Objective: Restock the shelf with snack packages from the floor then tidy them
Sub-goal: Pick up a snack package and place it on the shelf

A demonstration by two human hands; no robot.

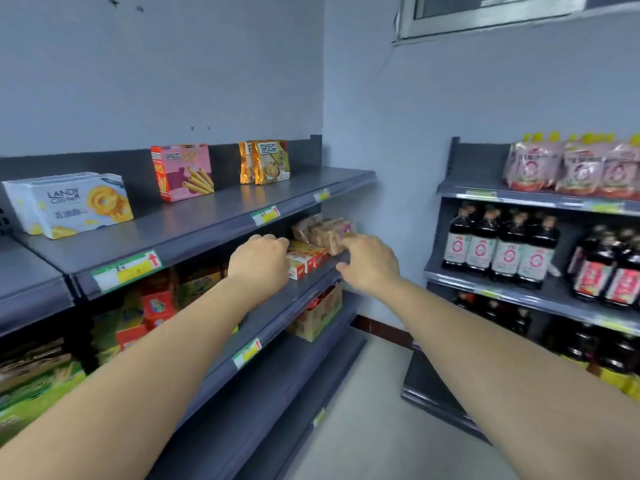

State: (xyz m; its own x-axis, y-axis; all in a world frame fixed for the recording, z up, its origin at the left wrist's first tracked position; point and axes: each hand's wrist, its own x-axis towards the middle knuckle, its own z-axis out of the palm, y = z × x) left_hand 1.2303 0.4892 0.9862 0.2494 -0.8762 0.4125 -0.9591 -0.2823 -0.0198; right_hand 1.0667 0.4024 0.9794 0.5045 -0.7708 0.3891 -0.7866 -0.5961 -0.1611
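On the second shelf [311, 282] lies a stack of red and yellow snack boxes [306, 259], with several tan biscuit packs [325, 230] just behind and to its right. My left hand [259, 263] reaches under the top shelf and its curled fingers grip the left end of the boxes. My right hand [370, 263] comes in from the right, its fingertips curled against the nearest tan pack and its thumb low by the shelf edge. Both hands' fingertips are partly hidden.
The top shelf [214, 220] carries a white cookie box [72, 202], a pink wafer-roll box [183, 176] and orange packs [265, 161]. More snacks fill the lower left shelves [152, 306]. A carton [317, 315] sits lower down. A rack of dark bottles [502, 244] stands right, across grey floor [381, 410].
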